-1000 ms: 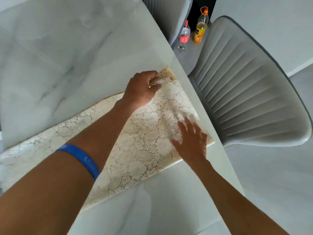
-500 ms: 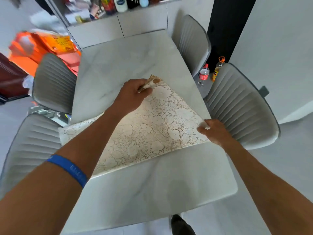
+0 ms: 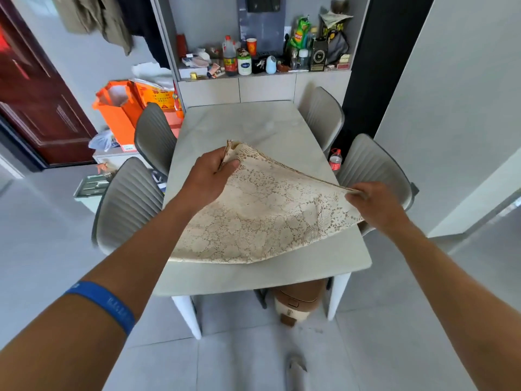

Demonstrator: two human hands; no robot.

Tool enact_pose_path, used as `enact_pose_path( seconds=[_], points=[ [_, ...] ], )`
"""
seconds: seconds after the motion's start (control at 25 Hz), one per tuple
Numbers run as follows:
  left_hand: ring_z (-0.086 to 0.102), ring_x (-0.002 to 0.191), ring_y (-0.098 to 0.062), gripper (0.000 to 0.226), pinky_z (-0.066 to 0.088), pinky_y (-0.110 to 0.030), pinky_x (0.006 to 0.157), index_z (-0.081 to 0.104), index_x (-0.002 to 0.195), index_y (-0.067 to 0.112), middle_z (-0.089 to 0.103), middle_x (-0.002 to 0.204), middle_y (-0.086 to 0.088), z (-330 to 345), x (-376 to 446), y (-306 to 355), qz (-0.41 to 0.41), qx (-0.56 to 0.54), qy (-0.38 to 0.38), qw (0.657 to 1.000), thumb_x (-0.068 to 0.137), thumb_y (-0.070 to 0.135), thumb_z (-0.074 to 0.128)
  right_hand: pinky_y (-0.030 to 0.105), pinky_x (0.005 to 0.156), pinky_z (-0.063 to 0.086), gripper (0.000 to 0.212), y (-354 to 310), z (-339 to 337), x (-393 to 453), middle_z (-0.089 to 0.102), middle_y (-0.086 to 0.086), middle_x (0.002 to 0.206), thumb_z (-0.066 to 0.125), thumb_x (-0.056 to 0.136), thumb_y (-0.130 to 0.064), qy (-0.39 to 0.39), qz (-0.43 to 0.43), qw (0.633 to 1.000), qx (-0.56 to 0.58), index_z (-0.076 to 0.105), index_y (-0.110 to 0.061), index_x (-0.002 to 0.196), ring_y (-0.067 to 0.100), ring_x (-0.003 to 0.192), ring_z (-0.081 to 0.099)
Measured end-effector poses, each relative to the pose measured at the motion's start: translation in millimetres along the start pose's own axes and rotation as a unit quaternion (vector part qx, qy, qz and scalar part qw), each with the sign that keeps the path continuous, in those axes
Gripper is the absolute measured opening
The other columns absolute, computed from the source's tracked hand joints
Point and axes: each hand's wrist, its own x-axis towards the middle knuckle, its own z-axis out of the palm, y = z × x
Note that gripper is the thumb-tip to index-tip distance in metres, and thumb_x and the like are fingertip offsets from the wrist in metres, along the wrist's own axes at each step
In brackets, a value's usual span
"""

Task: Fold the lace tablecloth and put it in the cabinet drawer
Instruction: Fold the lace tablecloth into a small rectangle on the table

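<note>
The cream lace tablecloth (image 3: 262, 215), folded into a layered strip, hangs lifted above the near half of the marble table (image 3: 253, 125). My left hand (image 3: 210, 179) pinches its far corner. At the right, my right hand (image 3: 372, 201) grips the other corner, and the edge between them is stretched taut. The cloth's lower edge sags onto the table top near its front. Past the table's far end stands the grey cabinet (image 3: 265, 90), its drawer fronts closed.
Grey chairs flank the table, two on the left (image 3: 129, 204) and two on the right (image 3: 372, 162). An orange bag (image 3: 118, 114) and a dark red door (image 3: 36, 88) are at left. Bottles clutter the cabinet shelf (image 3: 253, 63). A rice cooker (image 3: 298, 303) sits under the table.
My right hand went from pressing flat on the cloth to gripping its right corner. Both hands have lifted the cloth off the table, and my view has pulled back and up.
</note>
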Motion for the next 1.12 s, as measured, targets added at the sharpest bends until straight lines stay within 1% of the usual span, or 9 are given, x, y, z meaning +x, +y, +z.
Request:
enact_pose_path(
  seconds=[0.08,0.2,0.4,0.52,0.68,0.84,0.92,1.0,1.12],
  points=[
    [0.054,0.076,-0.013,0.023,0.045,-0.038,0.074,0.061,0.095,0.02,0.064,0.081,0.001,-11.7,-36.1,28.6,0.005,-0.006,0.002,1.0,0.09,0.041,0.052,0.021,0.053,0.036,0.015,-14.0,-26.8,-32.4,0.052,-0.015,0.058,0.063,0.088,-0.01,0.02,-0.014,1.0,0.004,0.069,-0.013,0.075,0.007,0.057,0.05],
    [0.057,0.076,-0.007,0.01,0.044,-0.037,0.075,0.061,0.092,0.034,0.064,0.078,0.019,-20.3,-81.6,74.5,0.012,-0.012,0.009,1.0,0.091,0.038,0.052,0.008,0.052,0.035,0.008,-24.0,-69.6,-74.0,0.056,-0.011,0.06,0.068,0.086,-0.012,0.058,-0.038,0.998,0.009,0.075,-0.009,0.083,0.008,0.058,0.053],
    [0.065,0.102,-0.033,0.027,0.049,-0.054,0.093,0.063,0.11,0.006,0.07,0.108,-0.015,-8.6,-146.7,143.3,0.014,-0.031,0.034,0.999,0.093,0.026,0.056,0.031,0.063,0.047,0.015,-8.7,-133.0,-132.2,0.07,0.013,0.077,0.07,0.085,-0.022,0.055,-0.051,0.996,0.041,0.075,-0.007,0.086,0.029,0.072,0.064],
    [0.063,0.095,-0.021,0.018,0.05,-0.05,0.091,0.064,0.11,0.006,0.069,0.104,-0.012,3.8,-183.1,189.5,0.015,-0.045,0.038,0.998,0.097,0.014,0.055,0.035,0.07,0.054,0.014,6.2,-168.2,-165.2,0.072,0.011,0.086,0.066,0.089,-0.015,0.022,-0.07,0.995,0.068,0.075,-0.012,0.099,0.028,0.08,0.067],
    [0.061,0.093,-0.018,0.019,0.051,-0.048,0.088,0.062,0.112,0.001,0.066,0.103,-0.012,6.1,-218.3,229.5,-0.001,-0.05,0.041,0.998,0.098,0.011,0.053,0.032,0.073,0.054,0.011,20.3,-205.6,-195.8,0.073,0.003,0.085,0.072,0.085,-0.013,-0.037,-0.062,0.985,0.155,0.074,-0.022,0.091,0.02,0.081,0.069],
    [0.069,0.085,0.002,0.019,0.053,-0.013,0.07,0.062,0.115,0.011,0.074,0.098,0.008,10.5,-252.4,242.6,-0.039,-0.105,0.06,0.992,0.098,0.013,0.054,0.032,0.075,0.059,0.018,29.9,-211.5,-225.3,0.078,0.003,0.09,0.086,0.07,-0.019,-0.004,0.029,0.891,0.453,0.077,-0.016,0.085,0.019,0.085,0.075],
    [0.069,0.077,0.007,0.014,0.05,-0.007,0.063,0.063,0.108,0.018,0.074,0.083,0.022,18.7,-264.6,242.4,-0.074,-0.132,0.081,0.985,0.097,0.015,0.056,0.04,0.091,0.057,0.022,36.0,-192.1,-240.9,0.078,0.004,0.096,0.084,0.07,-0.016,-0.042,0.083,0.883,0.46,0.075,-0.014,0.09,0.021,0.092,0.074],
    [0.07,0.081,0.001,0.014,0.054,-0.014,0.067,0.063,0.109,0.019,0.075,0.084,0.019,22.1,-274.1,238.4,-0.117,-0.165,0.084,0.976,0.097,0.015,0.058,0.04,0.098,0.053,0.022,37.6,-175.4,-254.2,0.076,0.004,0.099,0.082,0.072,-0.014,-0.069,0.106,0.896,0.425,0.074,-0.013,0.092,0.02,0.095,0.072],
    [0.07,0.099,-0.017,0.015,0.055,-0.035,0.086,0.067,0.107,0.021,0.075,0.104,0.003,12.8,-280.5,223.8,-0.174,-0.211,0.058,0.96,0.094,0.016,0.06,0.035,0.09,0.055,0.025,40.0,-181.1,-252.6,0.078,0.006,0.099,0.082,0.069,-0.02,-0.082,0.083,0.891,0.439,0.077,-0.01,0.092,0.021,0.096,0.074]
  ],
)
